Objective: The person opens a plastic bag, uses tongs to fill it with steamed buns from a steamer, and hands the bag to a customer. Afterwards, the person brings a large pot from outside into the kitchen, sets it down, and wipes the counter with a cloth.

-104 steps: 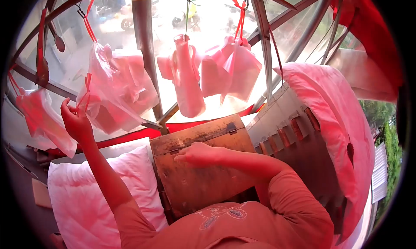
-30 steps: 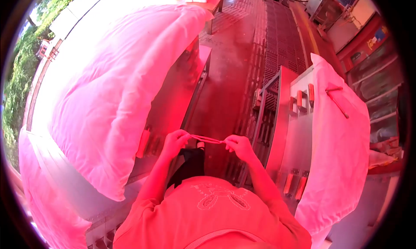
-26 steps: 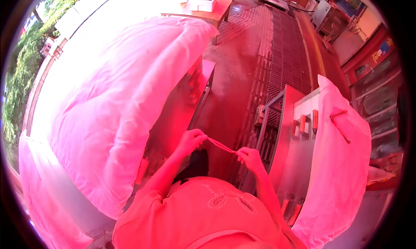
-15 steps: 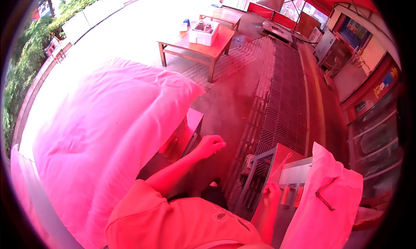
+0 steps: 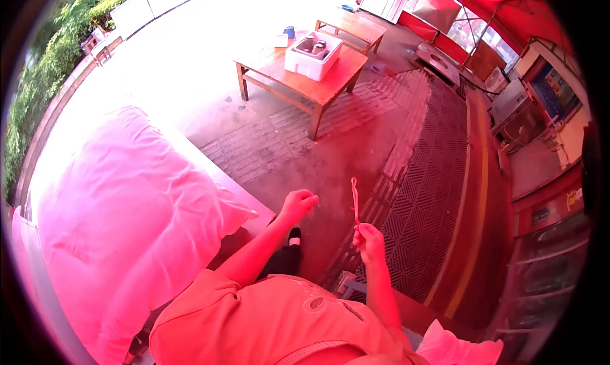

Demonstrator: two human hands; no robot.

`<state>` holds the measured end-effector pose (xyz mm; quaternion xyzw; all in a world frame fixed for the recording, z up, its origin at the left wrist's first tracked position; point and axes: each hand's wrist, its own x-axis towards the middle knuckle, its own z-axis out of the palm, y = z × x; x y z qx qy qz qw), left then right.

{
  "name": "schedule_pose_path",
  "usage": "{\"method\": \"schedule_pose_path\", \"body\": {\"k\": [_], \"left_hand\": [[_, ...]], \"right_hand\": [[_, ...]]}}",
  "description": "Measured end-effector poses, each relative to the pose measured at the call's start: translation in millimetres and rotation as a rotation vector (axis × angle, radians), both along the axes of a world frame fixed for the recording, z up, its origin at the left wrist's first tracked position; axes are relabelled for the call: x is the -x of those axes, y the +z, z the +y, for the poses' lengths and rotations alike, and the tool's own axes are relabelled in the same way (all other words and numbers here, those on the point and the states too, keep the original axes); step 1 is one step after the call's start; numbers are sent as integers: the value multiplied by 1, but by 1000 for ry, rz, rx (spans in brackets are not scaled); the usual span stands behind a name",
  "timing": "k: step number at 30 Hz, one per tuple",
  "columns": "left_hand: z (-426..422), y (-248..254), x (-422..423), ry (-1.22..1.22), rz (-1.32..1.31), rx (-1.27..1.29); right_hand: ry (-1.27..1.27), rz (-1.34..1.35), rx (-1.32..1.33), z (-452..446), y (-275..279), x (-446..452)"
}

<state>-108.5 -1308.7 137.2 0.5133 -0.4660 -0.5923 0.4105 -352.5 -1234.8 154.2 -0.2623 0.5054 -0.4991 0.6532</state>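
Note:
My right hand [image 5: 370, 241] is raised in front of my body, closed on a thin looped strip [image 5: 355, 200] that stands up from the fingertips. Its exact kind and material are unclear. A short way to the left is my left hand [image 5: 298, 206], its fingers curled together; whether anything small is between them does not show. Under my left forearm lies the corner of a big puffy pink cloth cover [image 5: 133, 219], shaped like a pillow. Neither hand touches it visibly. Another pink cloth [image 5: 454, 349] shows at the lower right.
A wooden table [image 5: 270, 63] ahead carries a white box [image 5: 311, 60] with jars inside, and a blue cup [image 5: 290, 32]. Behind it stands a second wooden table [image 5: 356, 27]. Dark patterned matting [image 5: 432, 187] runs along the right. One shoe [image 5: 295, 235] shows below my hands.
My right hand has risen from beside the lower-right cloth toward the middle, bringing the looped strip. My view has turned, and the left hand is slightly further left and still curled.

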Motion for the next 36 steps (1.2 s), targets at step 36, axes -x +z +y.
{"method": "schedule_pose_path", "body": {"k": [36], "left_hand": [[-269,-276,-393,1061,-148,-1299]], "right_hand": [[1099,80,-74,-820,-53,-521]]}}
